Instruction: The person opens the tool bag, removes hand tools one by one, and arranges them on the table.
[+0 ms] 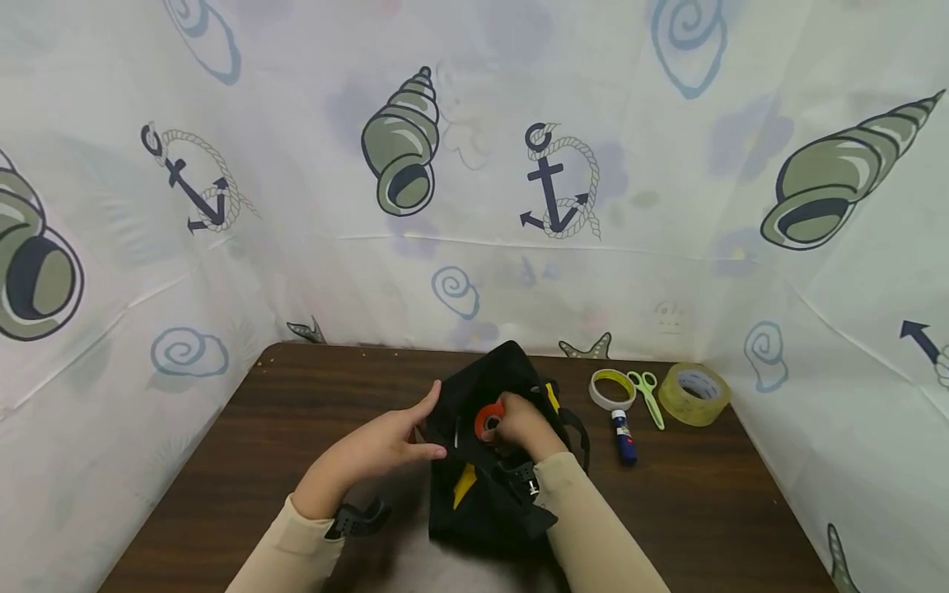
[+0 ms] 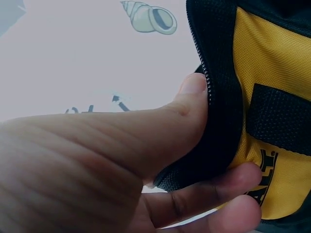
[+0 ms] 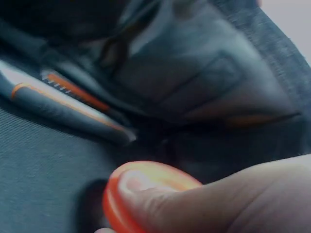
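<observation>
A black and yellow zippered tool bag (image 1: 482, 506) sits on the table with its mouth spread. My left hand (image 1: 376, 449) holds the bag's left edge; in the left wrist view the thumb lies on the zipper tape (image 2: 216, 111) and fingers rest against the yellow side (image 2: 272, 53). Inside the mouth, my right hand (image 1: 528, 428) grips an orange-red tape roll (image 1: 480, 422), its thumb pressed on the roll's outside in the right wrist view. Beyond it in that view lies a grey tool with orange trim (image 3: 68, 104), its exact kind unclear. The bag's deeper inside is dark.
To the bag's right on the brown table (image 1: 326, 387) lie a white tape roll (image 1: 611, 403), light green scissors (image 1: 652, 405), a blue glue stick (image 1: 625, 445) and a wide clear yellowish tape roll (image 1: 688, 412). A patterned cloth (image 1: 482, 280) hangs behind and at both sides.
</observation>
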Tool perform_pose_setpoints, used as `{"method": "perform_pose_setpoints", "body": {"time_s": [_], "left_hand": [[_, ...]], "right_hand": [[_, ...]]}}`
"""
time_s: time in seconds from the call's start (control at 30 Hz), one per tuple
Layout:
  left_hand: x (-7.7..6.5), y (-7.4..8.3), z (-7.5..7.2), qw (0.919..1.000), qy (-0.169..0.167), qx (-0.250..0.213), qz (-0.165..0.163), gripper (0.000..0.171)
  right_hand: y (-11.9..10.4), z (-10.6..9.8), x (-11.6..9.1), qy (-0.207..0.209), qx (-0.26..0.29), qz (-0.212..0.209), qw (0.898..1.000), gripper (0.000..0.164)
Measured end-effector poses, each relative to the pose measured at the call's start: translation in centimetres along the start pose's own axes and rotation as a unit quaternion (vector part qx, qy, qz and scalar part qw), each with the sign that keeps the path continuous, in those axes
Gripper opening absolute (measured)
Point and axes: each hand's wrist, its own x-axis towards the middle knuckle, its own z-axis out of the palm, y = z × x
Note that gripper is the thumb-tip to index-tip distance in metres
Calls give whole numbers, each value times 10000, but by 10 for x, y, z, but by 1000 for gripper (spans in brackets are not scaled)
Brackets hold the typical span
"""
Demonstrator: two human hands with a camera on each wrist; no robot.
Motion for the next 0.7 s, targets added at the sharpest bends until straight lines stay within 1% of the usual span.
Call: {"method": "perform_pose_setpoints", "body": {"time_s": [0.07, 0.17, 0.3, 0.37, 0.5, 0.6, 0.7], "left_hand": [[0, -1, 0, 10000, -1, -12, 22, 109], [0, -2, 0, 10000, 11, -5, 41, 109], [-1, -3, 0, 10000, -9, -21, 70, 109], [-1, -3, 1, 10000, -29, -27, 71, 109], [-1, -3, 2, 10000, -26, -34, 48, 110], [-1, -2, 2, 10000, -25, -65, 19, 110], [-2, -1, 1, 9999, -22, -106, 8, 110]], "right_hand": [[-2, -4, -3, -60, 134, -83, 9999, 34], [-8, -13, -9, 65, 110, -318, 9994, 33], [-17, -28, -21, 143, 334, -670, 9971, 41], [-20, -36, -28, 88, 511, -715, 9961, 46], [-23, -47, -43, -61, 824, -778, 9935, 49], [-25, -56, -53, -100, 900, -1082, 9900, 46], [-29, -66, -62, -150, 879, -1506, 9846, 45]]}}
